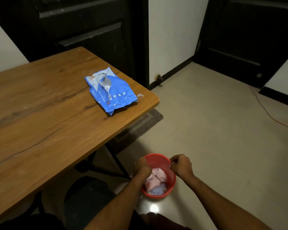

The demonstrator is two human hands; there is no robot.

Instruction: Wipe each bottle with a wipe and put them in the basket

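From the head view, both hands reached down over a red basket (158,175) on the pale tiled floor (223,146), just right of the wooden table (40,117): the left hand (142,166) was curled at the near-left rim and the right hand (181,166) fisted at the right rim, though I could not tell what, if anything, either pinched. Crumpled pink and bluish wipes (156,178) lay inside the basket. Farther off, a torn-open blue wipes packet (110,92) sat near the table's far right corner.
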